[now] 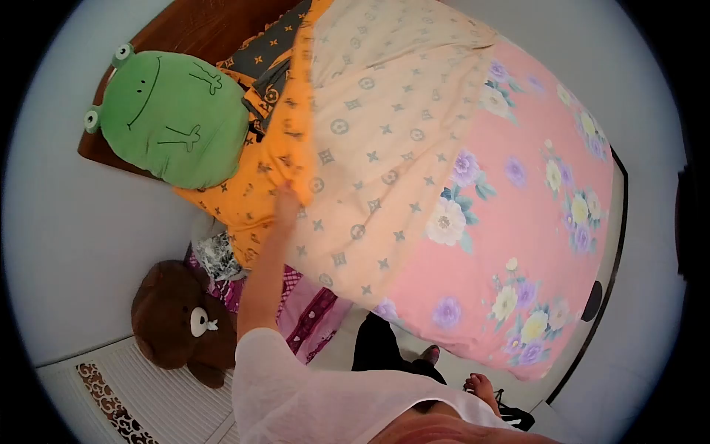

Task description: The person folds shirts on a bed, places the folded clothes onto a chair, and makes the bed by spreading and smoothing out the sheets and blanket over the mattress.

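Note:
My left hand (pixel 287 194), slightly blurred, is closed on the edge of an orange patterned blanket (pixel 259 174). The blanket's pale beige underside (pixel 377 140) spreads rightward over a pink floral bedsheet (pixel 510 222). Low in the view, beside my white shirt, my right hand (pixel 481 386) hangs with loosely bent fingers and nothing visible in it. It is small in the picture and well apart from the bedding. A green frog pillow (pixel 174 122) lies left of the blanket's orange side.
A brown teddy bear (pixel 166 318) sits at the lower left by a purple and pink patterned cloth (pixel 314 318). The wooden headboard (pixel 192 29) rises behind a dark patterned pillow (pixel 270 48). White louvered panels (pixel 148 392) lie below the bear.

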Available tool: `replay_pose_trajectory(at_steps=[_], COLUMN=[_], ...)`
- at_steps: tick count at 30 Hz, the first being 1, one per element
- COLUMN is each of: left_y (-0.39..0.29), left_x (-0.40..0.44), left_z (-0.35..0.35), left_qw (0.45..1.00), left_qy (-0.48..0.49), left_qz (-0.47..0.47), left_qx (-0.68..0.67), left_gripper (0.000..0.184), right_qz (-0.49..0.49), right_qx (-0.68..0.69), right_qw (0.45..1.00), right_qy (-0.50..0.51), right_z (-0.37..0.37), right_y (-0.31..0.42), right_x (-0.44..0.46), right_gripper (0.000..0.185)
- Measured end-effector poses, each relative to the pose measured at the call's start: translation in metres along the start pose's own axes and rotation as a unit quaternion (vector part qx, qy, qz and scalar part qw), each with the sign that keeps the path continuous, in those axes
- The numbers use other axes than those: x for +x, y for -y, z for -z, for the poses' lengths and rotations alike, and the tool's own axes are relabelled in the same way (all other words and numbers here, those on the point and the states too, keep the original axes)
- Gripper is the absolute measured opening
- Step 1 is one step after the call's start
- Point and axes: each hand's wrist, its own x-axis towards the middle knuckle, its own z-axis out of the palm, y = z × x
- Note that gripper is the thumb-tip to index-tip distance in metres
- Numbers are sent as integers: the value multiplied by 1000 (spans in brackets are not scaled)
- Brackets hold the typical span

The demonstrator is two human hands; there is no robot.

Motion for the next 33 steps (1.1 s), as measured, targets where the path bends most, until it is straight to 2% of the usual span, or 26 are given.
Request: replay_pose_trajectory(at_steps=[1,2,3,4,5,6,8,10,12,13,15,18,20,21,23,25,27,29,30,31,33], left_y=[2,11,25,27,32,57,39,78,47,59,86,120,114,98,112,61,51,56,69,72,95], left_x=[-28,-51,-79,-109,-139,-162,-243,-297,-381,-411,-467,-548,-595,-588,-597,-590,-569,-570,-584,-583,-600], left_z=[-34,-60,-86,-112,-144,-167,-231,-286,-330,-350,-391,-442,-467,-464,-476,-470,-472,-497,-516,-525,-554], left_qw=[999,989,987,968,972,955,939,915,887,883,805,737,719,717,713,726,714,731,721,721,717], left_qy=[-21,37,95,174,200,284,329,391,449,456,557,634,657,665,662,614,638,617,625,619,615], left_qz=[14,32,-16,-7,39,79,99,94,70,75,167,179,169,159,231,308,289,292,299,313,327], left_qx=[46,139,128,180,115,-17,10,41,78,85,117,149,153,136,-16,-30,-12,4,21,0,-18], left_gripper=[23,25,23,19,17,20,20,18,15,15,12,12,12,13,11,9,9,9,9,9,10], right_qz=[10,21,26,33,41,59,84,115,140,158,131,130,123,119,91,77,50,35,39,84,154], right_qx=[12,24,27,38,50,42,66,113,122,135,180,284,322,327,334,350,364,375,371,371,436], right_qw=[1000,999,999,999,998,997,994,986,982,978,974,944,929,924,925,916,913,911,916,914,881], right_qy=[5,8,13,14,15,6,19,40,26,13,-46,-109,-136,-156,-158,-177,-179,-169,-148,-138,-97], right_z=[2,7,10,9,9,13,30,55,85,97,119,153,165,150,140,117,92,91,100,96,110], right_y=[-13,-24,-29,-31,-35,-45,-79,-124,-161,-183,-203,-255,-289,-276,-272,-266,-248,-246,-263,-279,-287], right_x=[12,18,18,17,14,12,21,38,46,42,25,8,4,-6,-30,-42,-50,-44,-32,-13,-6], right_gripper=[33,33,33,33,32,32,33,32,32,32,32,32,30,29,30,26,25,26,26,27,28])
